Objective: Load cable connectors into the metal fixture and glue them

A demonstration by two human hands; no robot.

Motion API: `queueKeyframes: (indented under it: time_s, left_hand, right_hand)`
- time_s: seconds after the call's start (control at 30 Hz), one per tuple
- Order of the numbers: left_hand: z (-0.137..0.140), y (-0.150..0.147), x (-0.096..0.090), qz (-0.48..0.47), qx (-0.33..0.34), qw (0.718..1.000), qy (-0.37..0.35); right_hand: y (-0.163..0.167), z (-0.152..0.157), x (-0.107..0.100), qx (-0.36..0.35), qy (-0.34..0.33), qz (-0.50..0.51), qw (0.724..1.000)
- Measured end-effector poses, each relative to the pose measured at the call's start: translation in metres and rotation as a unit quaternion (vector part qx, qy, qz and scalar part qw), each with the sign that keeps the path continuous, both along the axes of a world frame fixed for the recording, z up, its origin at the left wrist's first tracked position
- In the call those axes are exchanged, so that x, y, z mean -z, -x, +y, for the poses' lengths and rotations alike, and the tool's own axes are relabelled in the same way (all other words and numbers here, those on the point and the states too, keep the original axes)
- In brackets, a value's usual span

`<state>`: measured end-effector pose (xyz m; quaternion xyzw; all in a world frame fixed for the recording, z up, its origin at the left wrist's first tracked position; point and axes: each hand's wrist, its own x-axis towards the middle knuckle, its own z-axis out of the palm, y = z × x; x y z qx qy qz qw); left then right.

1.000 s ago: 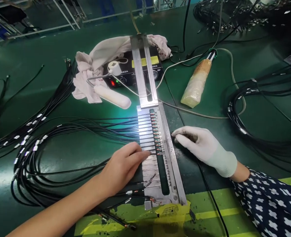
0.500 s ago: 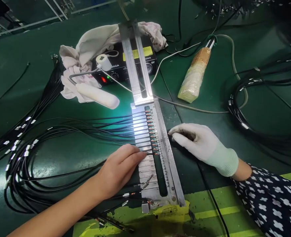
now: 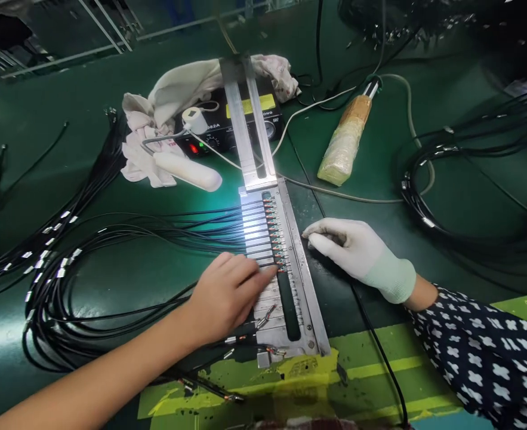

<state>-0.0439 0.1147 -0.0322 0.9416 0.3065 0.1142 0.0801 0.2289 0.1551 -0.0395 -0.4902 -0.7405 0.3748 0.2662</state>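
A long metal fixture [image 3: 311,310] with a slot lies in front of me. Several black cables [image 3: 209,230] come in from the left across its grooves, their stripped ends with coloured wires [image 3: 270,218] lying over the slot. My left hand [image 3: 227,289], bare, is closed on the lowest seated cable, one fingertip pressing by its end; the hand hides most of that cable. Just right of the fixture's edge is my right hand [image 3: 350,248] in a white glove, thumb and forefinger tips pinched together. What they hold, if anything, is too small to make out.
A lit white lamp [image 3: 189,171] shines on the cables. Behind stands a black control box [image 3: 221,134] with a cloth [image 3: 182,83] over it. A tape-wrapped handle [image 3: 341,149] lies right of it. Coiled cables [image 3: 424,221] lie right, more bundles [image 3: 43,263] left.
My left fingertips have slid right along the lowest cable toward its stripped end. The right hand keeps almost the same place beside the fixture. The whole view has shifted slightly.
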Motion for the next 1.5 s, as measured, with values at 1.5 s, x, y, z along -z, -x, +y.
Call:
queueKeyframes:
  time_s: [1.5]
  left_hand:
    - [-0.009,0.014,-0.013,-0.020,-0.031,0.993,0.108]
  right_hand:
    - [-0.005,-0.016,0.000,0.007,-0.030,0.006,1.000]
